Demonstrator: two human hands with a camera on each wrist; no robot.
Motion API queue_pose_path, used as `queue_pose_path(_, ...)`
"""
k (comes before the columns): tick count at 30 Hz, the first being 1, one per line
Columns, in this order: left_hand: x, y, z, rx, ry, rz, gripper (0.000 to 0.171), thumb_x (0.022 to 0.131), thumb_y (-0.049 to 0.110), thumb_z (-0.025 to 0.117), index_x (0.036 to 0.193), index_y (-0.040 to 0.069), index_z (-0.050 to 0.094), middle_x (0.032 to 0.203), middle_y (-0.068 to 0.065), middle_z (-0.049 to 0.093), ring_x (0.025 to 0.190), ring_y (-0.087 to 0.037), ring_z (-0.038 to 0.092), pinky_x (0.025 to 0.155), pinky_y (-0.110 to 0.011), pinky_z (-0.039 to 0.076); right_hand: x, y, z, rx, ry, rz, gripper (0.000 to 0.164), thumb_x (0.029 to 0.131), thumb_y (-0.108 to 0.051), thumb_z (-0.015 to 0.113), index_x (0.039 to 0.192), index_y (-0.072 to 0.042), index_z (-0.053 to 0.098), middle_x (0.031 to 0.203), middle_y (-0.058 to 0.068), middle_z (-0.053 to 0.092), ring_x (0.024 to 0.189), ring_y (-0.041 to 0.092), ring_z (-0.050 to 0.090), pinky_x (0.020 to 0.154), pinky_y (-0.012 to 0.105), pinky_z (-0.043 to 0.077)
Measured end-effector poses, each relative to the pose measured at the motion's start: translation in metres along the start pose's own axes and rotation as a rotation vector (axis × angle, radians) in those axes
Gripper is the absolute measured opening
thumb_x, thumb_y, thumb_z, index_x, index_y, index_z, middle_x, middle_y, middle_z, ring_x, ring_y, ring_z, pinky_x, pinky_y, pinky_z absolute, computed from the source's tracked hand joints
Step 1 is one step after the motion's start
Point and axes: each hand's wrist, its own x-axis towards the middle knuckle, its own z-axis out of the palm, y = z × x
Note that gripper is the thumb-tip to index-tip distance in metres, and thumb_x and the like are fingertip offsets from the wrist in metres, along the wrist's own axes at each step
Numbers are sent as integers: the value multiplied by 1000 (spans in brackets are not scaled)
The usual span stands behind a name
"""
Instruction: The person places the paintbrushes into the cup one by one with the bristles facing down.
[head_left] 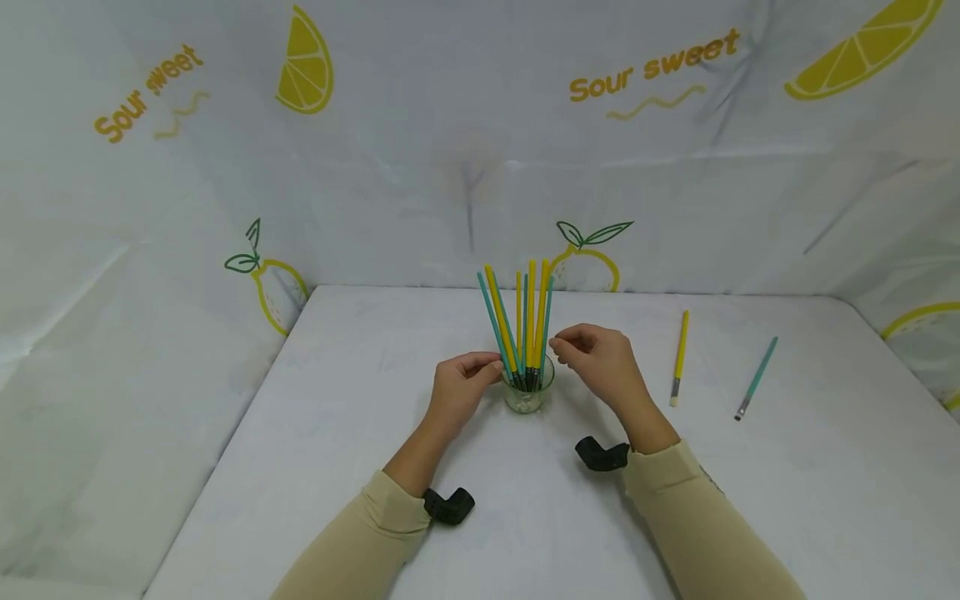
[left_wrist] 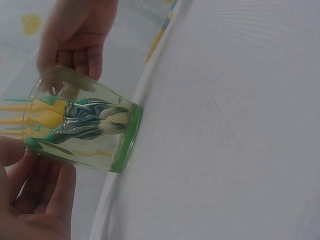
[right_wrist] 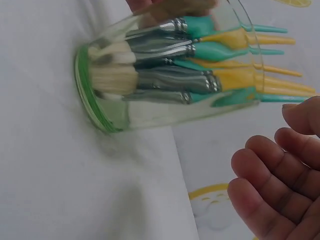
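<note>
A clear glass (head_left: 527, 398) with a green-tinted base stands upright on the table. Several paintbrushes (head_left: 531, 321) with yellow and turquoise handles lean inside it, bristles down. At the glass's left side, my left hand (head_left: 459, 387) pinches near the rim with thumb and fingertips. My right hand (head_left: 600, 360) is on the other side, close to the rim. In the right wrist view, the right hand's loosely curled fingers (right_wrist: 265, 165) hold nothing, and its thumb is near the rim.
To the right on the white-covered table (head_left: 360, 333) lie a yellow paintbrush (head_left: 681, 354) and a turquoise paintbrush (head_left: 757, 375), apart from each other. Behind the table hangs a white cloth (head_left: 420, 200) printed with lemons and lettering.
</note>
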Motion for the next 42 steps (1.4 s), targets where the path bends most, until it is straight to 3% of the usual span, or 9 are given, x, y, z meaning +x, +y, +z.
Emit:
queue_pose_path(11, 0, 1, 0, -5, 6, -15, 21, 94, 8, 65, 108, -6, 71, 105, -19, 72, 91, -17, 72, 86, -29, 59, 5, 23, -51, -116, 180, 89, 35, 97, -40, 60, 109, -9, 70, 98, 15, 74, 83, 28, 70, 64, 25, 56)
queue_pose_path(17, 0, 1, 0, -8, 8, -17, 20, 94, 7, 64, 108, -6, 71, 106, -20, 72, 92, -19, 72, 85, -28, 58, 3, 47, -82, -192, 209, 199, 41, 97, -40, 58, 114, -4, 69, 99, 20, 72, 80, 27, 69, 59, 23, 53)
queue_pose_path(23, 7, -11, -1, -3, 3, -30, 21, 94, 8, 65, 108, -6, 71, 106, -20, 72, 92, -19, 72, 87, -31, 59, -1, 73, -102, -240, 185, 368, 44, 96, -38, 58, 115, 0, 67, 93, 16, 72, 71, 19, 67, 57, 25, 50)
queue_pose_path(29, 13, -25, -1, -23, 17, -34, 22, 94, 11, 67, 109, -3, 72, 106, -17, 72, 90, -16, 71, 85, -30, 59, -3, 90, -109, -268, 45, 486, 42, 93, -31, 64, 112, 6, 67, 73, 5, 69, 70, 19, 59, 56, 27, 46)
queue_pose_path(33, 12, -26, -1, -39, 23, -24, 22, 93, 14, 68, 108, -2, 72, 106, -16, 72, 90, -16, 71, 85, -30, 59, -4, 96, -109, -308, 16, 500, 40, 91, -31, 66, 104, 7, 70, 72, 4, 67, 76, 22, 56, 57, 27, 42)
queue_pose_path(42, 12, -27, -1, -28, 18, 1, 21, 92, 14, 68, 106, -1, 73, 103, -15, 73, 90, -18, 72, 85, -31, 59, -3, 102, -104, -379, 38, 506, 41, 88, -32, 68, 99, 7, 73, 84, 16, 71, 77, 27, 59, 55, 29, 43)
